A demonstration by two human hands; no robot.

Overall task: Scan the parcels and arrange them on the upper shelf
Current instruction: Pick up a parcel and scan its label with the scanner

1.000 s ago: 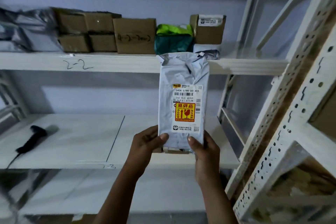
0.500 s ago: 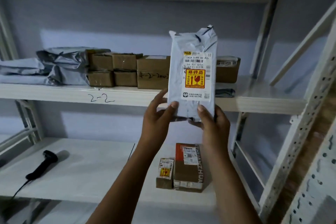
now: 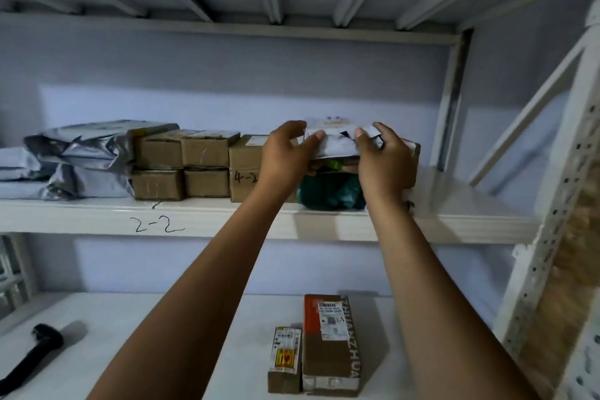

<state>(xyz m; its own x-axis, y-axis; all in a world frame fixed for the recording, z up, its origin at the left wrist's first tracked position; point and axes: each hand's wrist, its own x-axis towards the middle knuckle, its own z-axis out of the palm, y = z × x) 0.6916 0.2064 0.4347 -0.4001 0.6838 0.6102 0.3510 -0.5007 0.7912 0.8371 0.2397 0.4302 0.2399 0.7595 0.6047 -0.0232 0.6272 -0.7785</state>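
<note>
Grey mailer (image 3: 337, 144) raised onto green parcel (image 3: 331, 195), both hands' grip holding it, shelf (image 3: 227, 221) marked "2-2"

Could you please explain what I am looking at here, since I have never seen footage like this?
No machine: a person wears a head camera looking out over their own arms. The left hand and right hand grip a grey mailer bag, laying it on a green parcel on the upper shelf marked 2-2, beside cardboard boxes and grey bags. On the lower shelf lie two more boxes and a black scanner.
</note>
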